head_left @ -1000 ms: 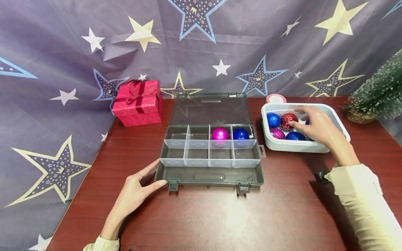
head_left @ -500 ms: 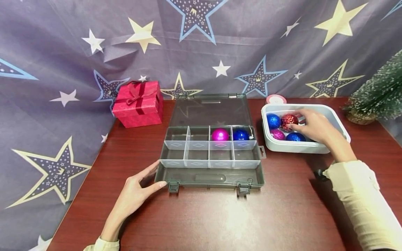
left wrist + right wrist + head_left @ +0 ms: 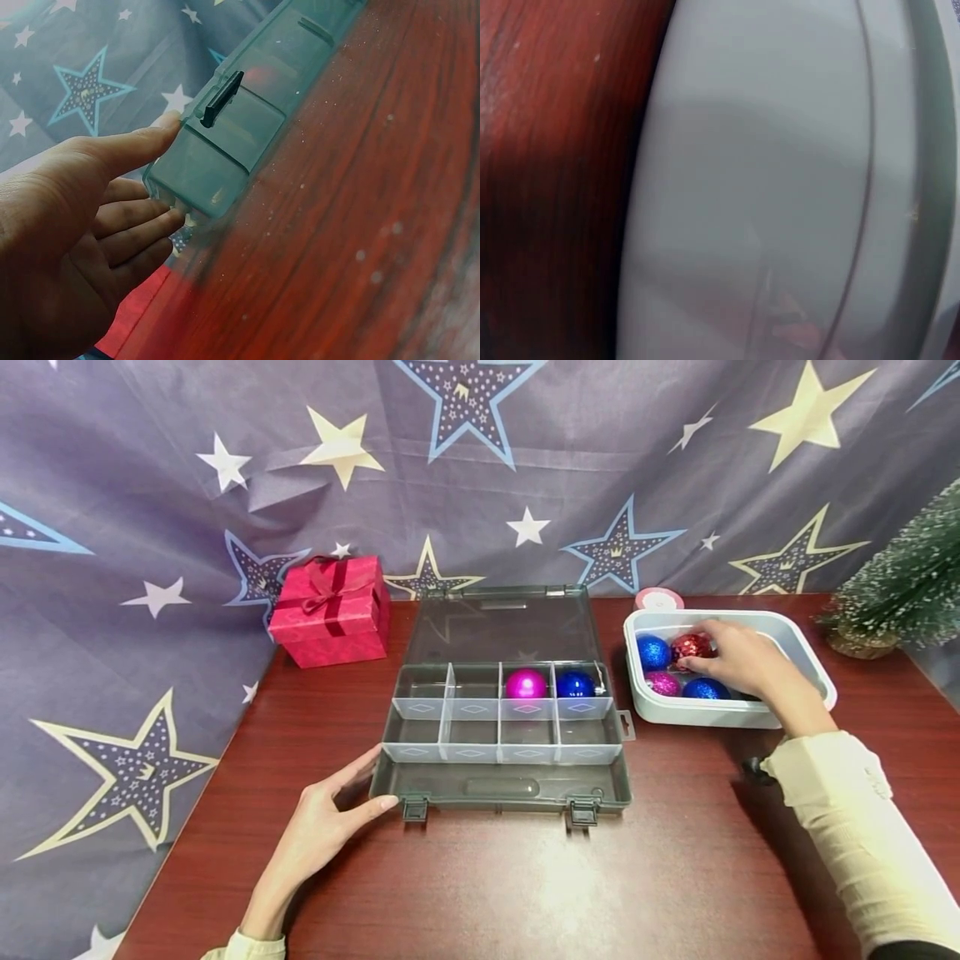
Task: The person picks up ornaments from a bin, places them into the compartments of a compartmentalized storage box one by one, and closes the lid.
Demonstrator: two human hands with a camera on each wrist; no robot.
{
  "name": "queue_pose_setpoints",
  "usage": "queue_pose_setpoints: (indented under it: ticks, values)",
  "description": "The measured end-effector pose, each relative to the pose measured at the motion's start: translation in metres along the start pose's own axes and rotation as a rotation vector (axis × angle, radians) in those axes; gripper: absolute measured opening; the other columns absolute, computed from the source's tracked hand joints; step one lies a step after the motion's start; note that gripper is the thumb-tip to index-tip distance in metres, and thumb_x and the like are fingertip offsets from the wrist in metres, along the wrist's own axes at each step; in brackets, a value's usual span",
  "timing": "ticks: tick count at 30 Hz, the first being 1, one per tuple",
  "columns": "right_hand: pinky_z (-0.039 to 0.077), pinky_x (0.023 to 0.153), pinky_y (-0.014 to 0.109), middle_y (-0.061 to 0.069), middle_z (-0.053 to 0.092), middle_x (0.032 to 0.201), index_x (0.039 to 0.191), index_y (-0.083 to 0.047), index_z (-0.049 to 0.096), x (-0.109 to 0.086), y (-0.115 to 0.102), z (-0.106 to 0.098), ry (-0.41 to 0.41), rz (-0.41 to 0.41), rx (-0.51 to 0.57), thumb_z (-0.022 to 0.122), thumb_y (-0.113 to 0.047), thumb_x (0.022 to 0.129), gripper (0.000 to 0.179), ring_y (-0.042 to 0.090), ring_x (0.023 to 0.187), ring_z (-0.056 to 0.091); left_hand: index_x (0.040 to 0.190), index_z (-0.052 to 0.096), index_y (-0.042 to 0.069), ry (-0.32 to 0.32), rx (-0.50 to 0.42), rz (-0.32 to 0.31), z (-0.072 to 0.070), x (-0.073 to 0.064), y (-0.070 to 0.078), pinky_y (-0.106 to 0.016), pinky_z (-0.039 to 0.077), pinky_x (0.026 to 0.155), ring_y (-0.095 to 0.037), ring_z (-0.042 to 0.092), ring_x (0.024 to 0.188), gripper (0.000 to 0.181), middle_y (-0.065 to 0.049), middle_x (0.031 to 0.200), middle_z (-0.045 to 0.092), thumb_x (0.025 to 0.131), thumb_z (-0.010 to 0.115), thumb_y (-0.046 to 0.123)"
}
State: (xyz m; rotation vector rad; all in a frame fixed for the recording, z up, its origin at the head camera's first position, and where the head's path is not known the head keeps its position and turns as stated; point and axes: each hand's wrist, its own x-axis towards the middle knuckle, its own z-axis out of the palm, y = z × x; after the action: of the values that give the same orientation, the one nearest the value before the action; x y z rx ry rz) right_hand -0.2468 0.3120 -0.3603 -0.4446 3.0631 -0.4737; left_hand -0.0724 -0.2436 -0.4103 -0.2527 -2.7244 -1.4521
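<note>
- Right-hand grip has shifted a little left over the red ball; left-hand grip looks unmoved.
- Red ball: inside the white tub, left end, right at the right fingertips; round, no long axis. Right hand much nearer.
- Right grip: thumb and finger curled round the ball, looks like a pinch; wrist view shows only tub wall.
- Left grip: fingers straight, spread, touching the near left corner of the divided case.
- Key relation: case sits left of the tub, slightly nearer the person, long side left-right, lid folded back.
- Neighbours crowd the ball: blue glitter ball left, pink glitter ball nearer the person.
- Counter: glossy reddish wood; starred backdrop behind.
</note>
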Motion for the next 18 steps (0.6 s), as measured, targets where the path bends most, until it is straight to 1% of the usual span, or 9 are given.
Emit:
queue_pose_setpoints:
  ticks: [7,13,18]
  values:
    - [0.044,0.090,0.069,0.036,0.062,0.114,0.128,0.007,0.055,-0.001,0.001,0.001,0.011,-0.005,0.008,0.076,-0.025,0.095,0.051,0.054,0.104,0.060,0.149,0.059,0.026,-0.001,0.004,-0.003,0.000,-0.001,0.000,-0.012,0.041,0.098,-0.017,0.062,0.124,0.066,-0.004,0.131,0.070,0.088,0.086,0.030]
    - [0.043,0.092,0.068,0.036,0.062,0.117,0.129,0.007,0.057,-0.008,0.001,0.000,0.057,0.002,0.037,0.075,-0.025,0.096,0.050,0.054,0.108,0.059,0.149,0.059,0.026,-0.001,0.001,0.000,0.000,-0.001,0.000,-0.012,0.040,0.099,-0.017,0.062,0.125,0.066,-0.004,0.131,0.069,0.088,0.086,0.030]
    - [0.046,0.087,0.067,0.036,0.063,0.118,0.131,0.005,0.057,-0.016,0.002,-0.003,0.100,-0.012,0.057,0.075,-0.025,0.096,0.049,0.053,0.104,0.064,0.149,0.059,0.025,0.000,0.000,0.001,0.000,0.000,-0.001,-0.011,0.039,0.099,-0.018,0.061,0.125,0.066,-0.005,0.131,0.069,0.088,0.086,0.030]
